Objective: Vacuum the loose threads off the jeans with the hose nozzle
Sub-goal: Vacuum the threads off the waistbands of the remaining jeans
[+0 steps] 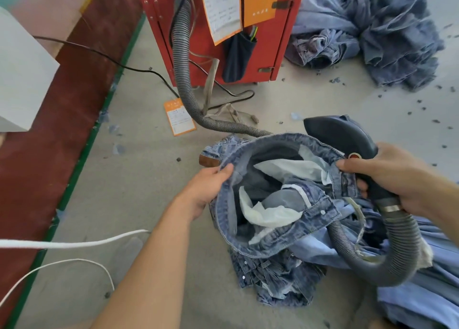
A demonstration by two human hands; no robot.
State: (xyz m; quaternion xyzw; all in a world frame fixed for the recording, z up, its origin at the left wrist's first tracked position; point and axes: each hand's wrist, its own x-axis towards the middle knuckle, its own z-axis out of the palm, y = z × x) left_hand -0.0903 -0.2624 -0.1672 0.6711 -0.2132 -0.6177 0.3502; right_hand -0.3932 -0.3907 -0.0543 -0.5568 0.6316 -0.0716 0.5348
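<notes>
A pair of blue jeans (278, 234) hangs in front of me with its waistband held wide, white pocket linings showing inside. My left hand (211, 182) pinches the waistband's left side. My right hand (392, 177) grips the dark hose nozzle (342, 135) by its handle and also pinches the waistband's right side against it. The nozzle's head points up and away, behind the waistband. The grey ribbed hose (387, 261) loops down below my right hand.
The hose (183, 62) runs back to a red vacuum cabinet (280, 38). A heap of jeans (367, 28) lies at the back right, more blue cloth (422, 291) at my lower right. An orange tag (179, 117), black cable (104, 55), white cords (74, 244) and thread scraps litter the floor.
</notes>
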